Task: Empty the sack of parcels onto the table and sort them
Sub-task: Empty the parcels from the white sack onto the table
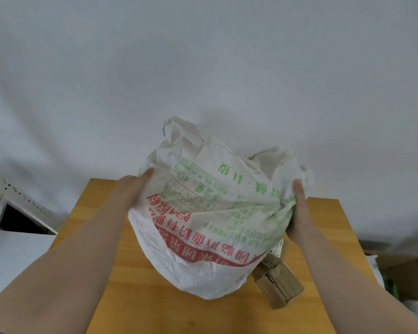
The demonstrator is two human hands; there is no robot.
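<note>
A white woven sack [212, 220] with red and green print is upturned over the wooden table [135, 297], its mouth down on the tabletop and its bottom corners raised. My left hand [134, 189] grips the sack's left side. My right hand [299, 208] grips bunched fabric on its right side, thumb up. A brown cardboard parcel [279, 284] wrapped in tape sticks out from under the sack's lower right edge onto the table. Another parcel edge with a label [278, 248] shows just above it. The rest of the contents is hidden inside the sack.
A white wall fills the background. White metal shelving [17, 201] stands at the left, with a white surface [7, 259] below it. An open cardboard box [405, 268] with items in it sits at the table's right.
</note>
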